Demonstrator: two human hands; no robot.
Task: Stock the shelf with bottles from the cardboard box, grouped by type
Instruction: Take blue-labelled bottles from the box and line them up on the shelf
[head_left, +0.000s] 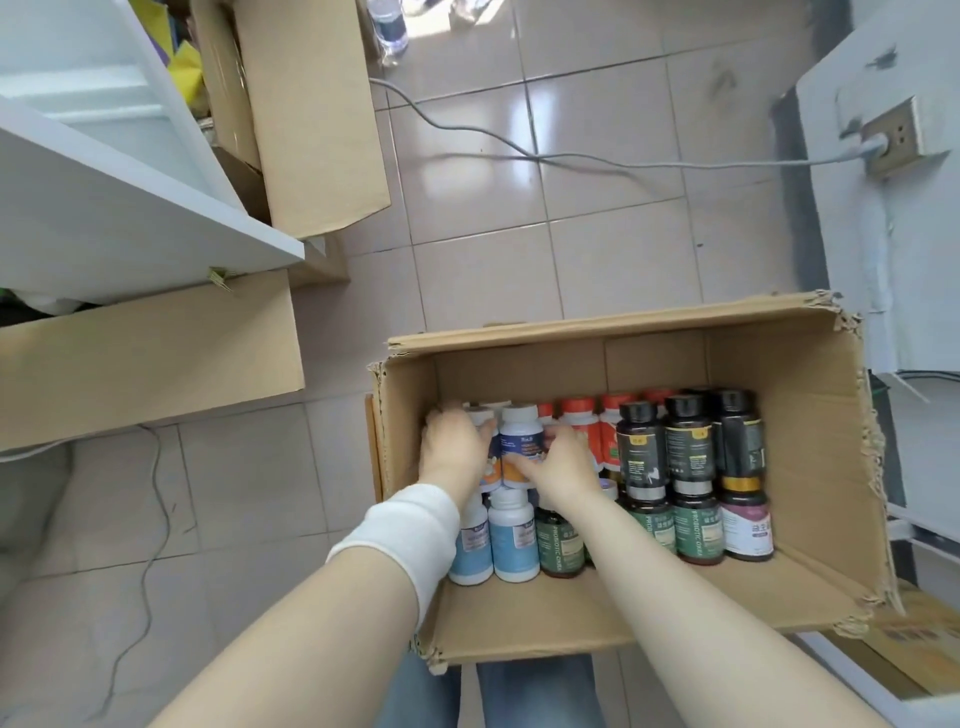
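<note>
Floor tiles (571, 260) fill most of the view, with the white shelf (130, 218) jutting in at upper left and the cardboard box (571, 613) sitting open at lower right, just ahead of the person's knees. A low carton (156, 358) lies under the shelf's front edge, and a grey cable (467, 130) trails across the tiles beyond the box. Inside the box the bottles stand grouped: black bottles (685, 441) at right, red-capped bottles (576, 410) at the back, green bottles (558, 540) and pale-blue bottles (514, 540) along the near wall. Both hands are down in the left rear corner. The left hand (452, 452) curls over a neighbouring bottle (483, 415), mostly hiding it. The right hand (563, 467) wraps its fingers round the blue-and-orange bottle (521, 441), which is white-capped and stands upright between the two hands. This looks like the picking-out step, with one type taken as a pair; both bottles sit low inside the box. The next move likely calls for a straight lift clear of the box's torn left rim, then a swing leftwards to the shelf. Room above the box seems ample, though the low carton crowds the path near the floor.
</note>
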